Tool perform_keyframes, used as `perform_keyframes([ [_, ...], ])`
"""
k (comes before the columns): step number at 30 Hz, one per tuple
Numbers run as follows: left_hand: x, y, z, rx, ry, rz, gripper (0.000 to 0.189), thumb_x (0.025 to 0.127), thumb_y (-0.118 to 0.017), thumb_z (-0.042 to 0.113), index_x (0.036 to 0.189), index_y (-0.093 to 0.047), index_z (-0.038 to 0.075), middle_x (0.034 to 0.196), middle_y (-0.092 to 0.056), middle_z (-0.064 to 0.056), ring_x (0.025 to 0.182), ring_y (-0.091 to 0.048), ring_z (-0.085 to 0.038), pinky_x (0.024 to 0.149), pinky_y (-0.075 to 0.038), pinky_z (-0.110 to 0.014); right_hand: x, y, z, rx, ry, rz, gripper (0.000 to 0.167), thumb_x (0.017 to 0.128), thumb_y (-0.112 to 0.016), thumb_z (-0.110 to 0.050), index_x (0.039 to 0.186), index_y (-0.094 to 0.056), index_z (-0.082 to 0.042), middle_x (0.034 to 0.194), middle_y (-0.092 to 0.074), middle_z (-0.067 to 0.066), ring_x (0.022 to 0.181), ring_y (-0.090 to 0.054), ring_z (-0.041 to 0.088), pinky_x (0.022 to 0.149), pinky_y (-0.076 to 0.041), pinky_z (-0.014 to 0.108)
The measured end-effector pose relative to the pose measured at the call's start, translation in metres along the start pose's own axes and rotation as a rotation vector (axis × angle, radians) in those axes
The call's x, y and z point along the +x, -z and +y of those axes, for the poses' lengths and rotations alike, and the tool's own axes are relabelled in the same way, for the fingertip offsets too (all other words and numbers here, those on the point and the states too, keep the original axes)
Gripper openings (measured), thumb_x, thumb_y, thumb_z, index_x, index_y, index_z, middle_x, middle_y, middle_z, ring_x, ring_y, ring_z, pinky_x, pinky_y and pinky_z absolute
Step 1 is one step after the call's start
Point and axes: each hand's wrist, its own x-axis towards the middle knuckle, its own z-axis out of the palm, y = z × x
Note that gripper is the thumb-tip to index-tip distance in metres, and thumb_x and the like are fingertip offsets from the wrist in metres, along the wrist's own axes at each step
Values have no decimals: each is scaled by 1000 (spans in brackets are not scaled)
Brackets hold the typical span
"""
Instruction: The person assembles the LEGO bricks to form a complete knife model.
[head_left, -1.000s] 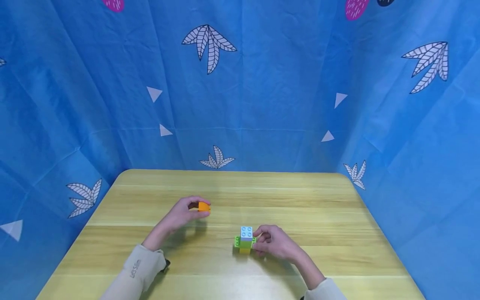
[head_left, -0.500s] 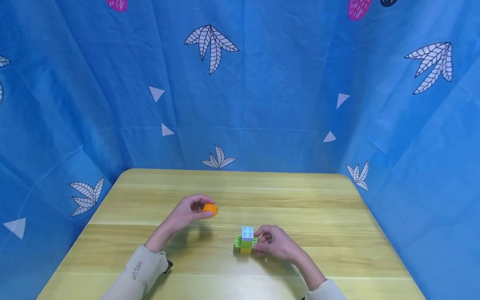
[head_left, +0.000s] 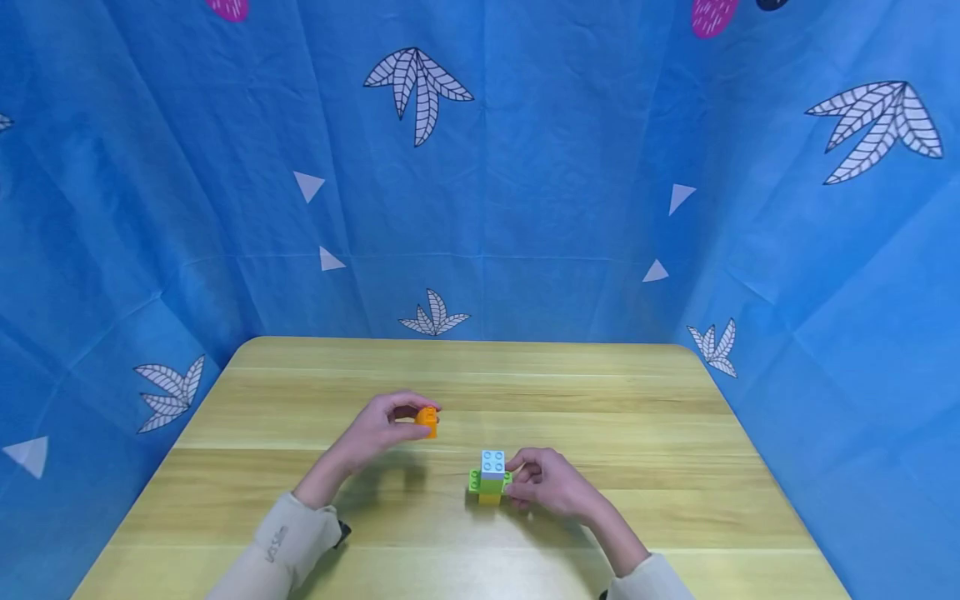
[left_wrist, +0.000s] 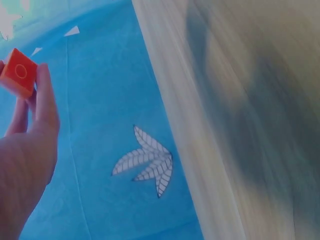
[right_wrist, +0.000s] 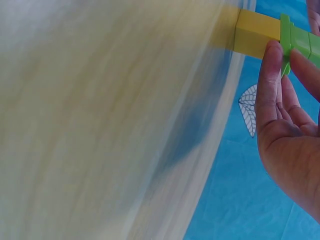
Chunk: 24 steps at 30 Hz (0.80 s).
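Note:
Thumb and fingers of my left hand [head_left: 378, 432] pinch an orange toy brick [head_left: 429, 422] above the table, left of and beyond a small brick stack. In the left wrist view one face of the orange brick [left_wrist: 21, 72] shows a ring mark. The stack stands upright: a yellow brick [head_left: 490, 501] at the bottom, green bricks [head_left: 492, 486] jutting out to both sides, and a pale blue brick [head_left: 492, 462] with studs on top. My right hand [head_left: 553, 485] holds the stack's right green end between thumb and fingers. The right wrist view shows the thumb beside the yellow brick [right_wrist: 257, 32].
A light wooden table [head_left: 600, 392] lies under both hands. Blue patterned cloth [head_left: 480, 183] hangs behind it and along both sides. Shadows of the hands fall on the wood.
My left hand has moved a little to the right, and the orange brick has turned in its fingers. The right hand and the stack have stayed in place.

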Motion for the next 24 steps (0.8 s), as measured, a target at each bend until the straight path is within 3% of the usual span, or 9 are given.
perform_keyframes([
  [8,-1,-14,3,-20,-37,-1,38,89,-82,17,124,-68,8,121,-69,-13,110,-68,-25,91,-61,-29,1,0,1,15,5,1,31,92,-74,-3,118,-62,7,90,-72,17,76,-73,33,70,-64,41],
  [16,-2,-27,8,90,-52,-13,39,88,-84,23,124,-70,16,115,-72,-1,108,-69,-21,96,-58,-27,2,0,2,15,10,-3,32,92,-74,-4,119,-62,7,90,-72,18,77,-73,33,70,-64,41],
  [24,-2,-41,12,169,-103,-31,39,88,-83,23,125,-71,17,116,-70,1,106,-68,-16,98,-59,-41,4,1,4,13,11,-4,32,92,-74,-3,119,-62,7,91,-73,18,77,-73,35,70,-64,42],
])
